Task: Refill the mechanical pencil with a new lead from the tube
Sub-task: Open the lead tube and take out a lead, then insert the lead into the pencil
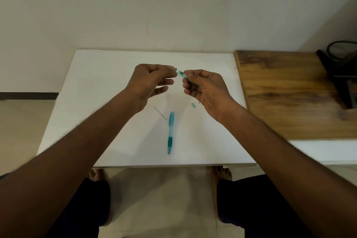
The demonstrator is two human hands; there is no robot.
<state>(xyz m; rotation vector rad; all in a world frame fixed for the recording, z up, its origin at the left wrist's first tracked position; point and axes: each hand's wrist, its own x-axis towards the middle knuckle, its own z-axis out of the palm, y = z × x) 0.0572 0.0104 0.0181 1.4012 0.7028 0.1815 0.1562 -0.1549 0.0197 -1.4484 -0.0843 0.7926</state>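
A blue-green mechanical pencil (170, 132) lies on the white table (96, 102), its tip pointing toward me. A thin dark lead (160, 113) lies loose just left of its upper end. My right hand (204, 88) grips a small clear green lead tube (182, 74), whose open end points up-left. My left hand (152, 81) pinches a tiny piece, apparently the tube's cap (176, 69), right at that end. A small green cap-like piece (193, 105) rests on the table below my right hand.
A wooden board (286, 92) adjoins the white table on the right, with a black device and cable (342, 75) on its far right. A wall stands behind the table. My knees and bare feet show below the front edge.
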